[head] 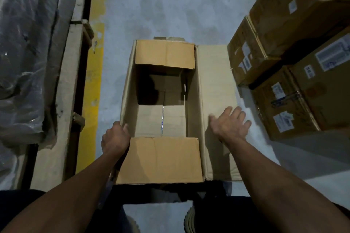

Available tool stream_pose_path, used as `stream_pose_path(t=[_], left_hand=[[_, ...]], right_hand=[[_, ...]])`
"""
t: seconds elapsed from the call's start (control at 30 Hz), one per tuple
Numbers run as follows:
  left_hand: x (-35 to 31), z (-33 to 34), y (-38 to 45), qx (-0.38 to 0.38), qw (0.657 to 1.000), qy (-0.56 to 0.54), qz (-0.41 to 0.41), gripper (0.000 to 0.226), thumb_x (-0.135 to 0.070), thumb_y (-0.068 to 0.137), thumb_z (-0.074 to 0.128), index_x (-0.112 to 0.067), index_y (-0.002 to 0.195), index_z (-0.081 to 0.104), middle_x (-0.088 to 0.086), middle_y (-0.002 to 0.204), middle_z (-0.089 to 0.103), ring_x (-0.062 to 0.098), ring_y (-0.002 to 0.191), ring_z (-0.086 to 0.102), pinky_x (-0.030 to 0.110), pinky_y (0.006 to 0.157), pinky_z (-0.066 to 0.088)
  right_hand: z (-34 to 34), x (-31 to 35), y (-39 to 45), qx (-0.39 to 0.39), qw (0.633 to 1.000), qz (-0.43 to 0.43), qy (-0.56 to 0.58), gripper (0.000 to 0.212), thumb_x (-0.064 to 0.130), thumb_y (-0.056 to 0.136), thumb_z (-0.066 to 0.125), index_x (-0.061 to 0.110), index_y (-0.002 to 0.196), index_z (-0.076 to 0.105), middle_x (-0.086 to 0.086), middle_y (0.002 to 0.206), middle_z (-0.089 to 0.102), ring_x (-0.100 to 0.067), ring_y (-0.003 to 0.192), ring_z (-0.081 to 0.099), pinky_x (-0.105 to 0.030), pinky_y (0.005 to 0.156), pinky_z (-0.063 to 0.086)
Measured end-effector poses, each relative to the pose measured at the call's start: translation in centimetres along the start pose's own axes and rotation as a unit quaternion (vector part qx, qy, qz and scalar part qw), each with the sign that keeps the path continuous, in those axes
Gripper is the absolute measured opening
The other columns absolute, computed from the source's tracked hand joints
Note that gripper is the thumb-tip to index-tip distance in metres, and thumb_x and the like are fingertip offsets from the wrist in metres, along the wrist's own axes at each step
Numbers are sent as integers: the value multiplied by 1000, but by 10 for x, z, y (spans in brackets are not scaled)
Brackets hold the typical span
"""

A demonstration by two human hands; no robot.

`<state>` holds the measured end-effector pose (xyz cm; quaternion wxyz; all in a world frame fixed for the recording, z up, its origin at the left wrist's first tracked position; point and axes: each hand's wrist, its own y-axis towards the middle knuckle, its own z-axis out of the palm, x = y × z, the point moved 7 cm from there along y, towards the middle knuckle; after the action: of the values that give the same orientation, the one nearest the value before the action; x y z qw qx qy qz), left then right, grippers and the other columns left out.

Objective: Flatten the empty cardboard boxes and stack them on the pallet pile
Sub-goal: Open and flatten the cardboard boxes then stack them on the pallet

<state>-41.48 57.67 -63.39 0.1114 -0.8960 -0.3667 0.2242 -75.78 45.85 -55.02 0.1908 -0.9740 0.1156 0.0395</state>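
Nearest, the open cardboard box [162, 111] is seen standing on the grey floor [170, 5], between a yellow line [92, 81] and stacked sealed boxes [295, 73]. Its left wall is gripped by the left hand [115, 141], fingers curled over the rim. The right hand [230, 126] is spread wide over the long right flap [216, 85], which is folded out flat. The box is not yet flattened; the taped bottom seam probably needs to be opened next. Farther off, white labels [330, 55] are seen, but no words can be read. A wrapped pallet [28, 53] is seen at left.
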Motion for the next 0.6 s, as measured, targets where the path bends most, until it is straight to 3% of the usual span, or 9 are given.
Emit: stream_pose_path(t=[0.13, 0.23, 0.33, 0.37, 0.43, 0.6], left_hand=[[3, 4, 4, -11, 1000, -8, 12, 38, -35, 105, 41, 1, 113, 54, 27, 108, 62, 47, 100, 57, 43, 76, 42], [5, 6, 6, -19, 999, -36, 13, 37, -34, 105, 43, 0, 110, 57, 25, 106, 64, 46, 99, 58, 42, 76, 42], [-3, 2, 9, -29, 997, -75, 18, 36, -32, 105, 46, 1, 109, 60, 23, 105, 65, 44, 100, 59, 38, 73, 38], [-7, 1, 13, -33, 996, -84, 18, 36, -32, 105, 47, 2, 108, 61, 23, 104, 65, 44, 99, 59, 38, 72, 37], [-15, -4, 22, -41, 995, -87, 21, 38, -34, 104, 48, 2, 107, 62, 24, 104, 65, 44, 98, 59, 39, 70, 39], [-31, -15, 47, -34, 992, -120, 26, 44, -39, 106, 40, -1, 119, 58, 24, 115, 63, 44, 108, 57, 44, 81, 42]], right_hand=[[38, 13, 10, 154, 980, 19, 122, 112, 86, 83, 33, 11, 158, -2, -18, 165, 0, -40, 150, 12, -57, 117, 22], [54, 23, 15, 207, 966, 24, 153, 116, 75, 83, 55, 10, 157, -6, -21, 164, 4, -43, 146, 22, -55, 111, 34], [52, 31, 21, 165, 973, -4, 159, 71, 44, 93, 61, 8, 145, 32, -19, 138, 50, -35, 116, 55, -43, 90, 49], [51, 35, 24, 146, 975, -21, 166, 48, 37, 94, 60, 8, 130, 45, -15, 122, 58, -31, 104, 58, -40, 86, 51], [47, 43, 27, 118, 978, -52, 163, 20, 27, 98, 56, 11, 107, 49, -8, 101, 57, -24, 89, 53, -37, 78, 49], [28, 55, 31, 20, 975, -55, 215, 27, 33, 102, 53, 10, 115, 54, -5, 96, 52, -21, 85, 48, -33, 70, 40]])
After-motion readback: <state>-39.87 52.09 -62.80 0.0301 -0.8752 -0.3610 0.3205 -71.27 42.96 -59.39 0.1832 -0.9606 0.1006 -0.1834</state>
